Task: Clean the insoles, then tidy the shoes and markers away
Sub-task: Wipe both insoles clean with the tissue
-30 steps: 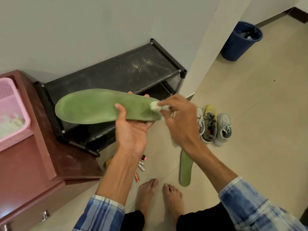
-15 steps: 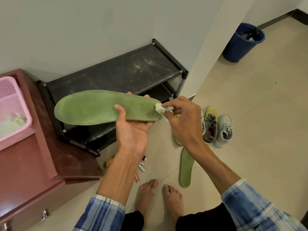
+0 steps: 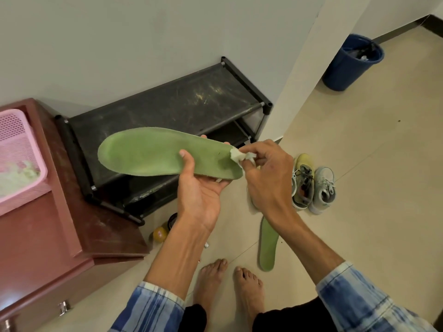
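No legible text or labels

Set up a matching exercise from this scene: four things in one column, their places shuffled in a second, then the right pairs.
1. white crumpled tissue
2. pink perforated plastic basket
3. grey and yellow lace-up sneakers
4. round blue plastic bin

a. on the reddish-brown wooden cabinet
b. farthest off, upper right of the view
c. pinched in the right hand, against the raised green foam insole
d. on the floor near the second green insole

Pairs: 1-c, 2-a, 3-d, 4-b.
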